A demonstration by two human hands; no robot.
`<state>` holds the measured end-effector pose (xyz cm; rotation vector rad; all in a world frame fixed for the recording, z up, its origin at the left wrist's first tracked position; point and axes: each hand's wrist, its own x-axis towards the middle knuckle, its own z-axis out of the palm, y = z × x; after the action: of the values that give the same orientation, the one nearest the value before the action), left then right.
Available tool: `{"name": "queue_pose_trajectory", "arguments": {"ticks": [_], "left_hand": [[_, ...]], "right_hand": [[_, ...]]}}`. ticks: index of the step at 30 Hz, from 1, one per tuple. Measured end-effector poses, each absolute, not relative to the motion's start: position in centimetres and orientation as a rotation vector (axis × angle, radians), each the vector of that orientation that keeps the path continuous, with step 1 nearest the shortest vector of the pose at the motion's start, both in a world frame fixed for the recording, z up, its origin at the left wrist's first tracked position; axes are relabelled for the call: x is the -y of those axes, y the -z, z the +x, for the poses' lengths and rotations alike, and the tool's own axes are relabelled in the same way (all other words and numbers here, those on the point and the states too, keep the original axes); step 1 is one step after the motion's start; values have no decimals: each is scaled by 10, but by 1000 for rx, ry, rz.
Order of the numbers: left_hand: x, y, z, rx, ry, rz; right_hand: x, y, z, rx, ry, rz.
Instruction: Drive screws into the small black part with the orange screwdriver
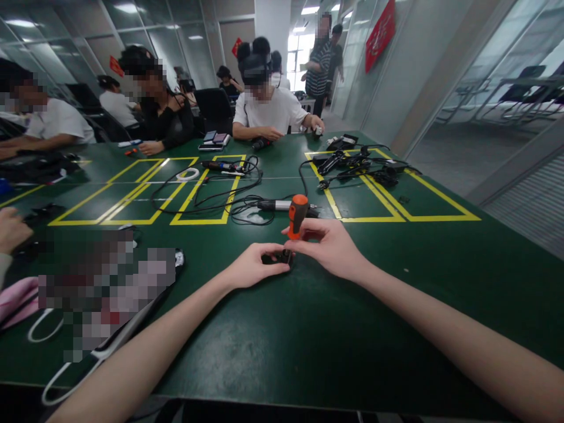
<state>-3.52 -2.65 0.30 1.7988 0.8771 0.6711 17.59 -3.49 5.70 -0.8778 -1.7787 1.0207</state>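
— Looking down from the head view: where is the orange-handled screwdriver [298, 215]?

— Upright, near the middle of the green table [335, 352], pinched in the right hand [328, 247] by the fingers.

— And the left hand [253, 267]?

— Fingers pressed onto a small black part [277, 257] under the tool's tip.

— Beyond them?

— Tangled black cables [220, 200] across yellow taped boxes [145, 194], farther off.

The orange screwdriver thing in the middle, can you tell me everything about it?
The orange screwdriver has a chunky orange handle with a black band near its top, plastic or rubber by its look. It stands nearly upright, tilted slightly right, over the green table. The right hand wraps its lower part, hiding the shaft. Its tip meets a small black part that the left hand pinches on the table.
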Motion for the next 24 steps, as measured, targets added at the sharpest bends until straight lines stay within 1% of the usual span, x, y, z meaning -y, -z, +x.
{"name": "queue_pose_trajectory", "arguments": {"ticks": [4,10,15,24], "left_hand": [[29,-5,-36,-865,-649,1815],[30,-4,-36,-847,-676,1823],[30,-4,-36,-856,-678,1835],[31,-3,-37,-882,-691,1886]], "right_hand": [[33,-56,178,1639,-1115,-938],[38,-66,180,1721,-1310,-891],[38,-65,179,1718,-1476,-813],[37,-60,174,1554,-1502,-875]]}}
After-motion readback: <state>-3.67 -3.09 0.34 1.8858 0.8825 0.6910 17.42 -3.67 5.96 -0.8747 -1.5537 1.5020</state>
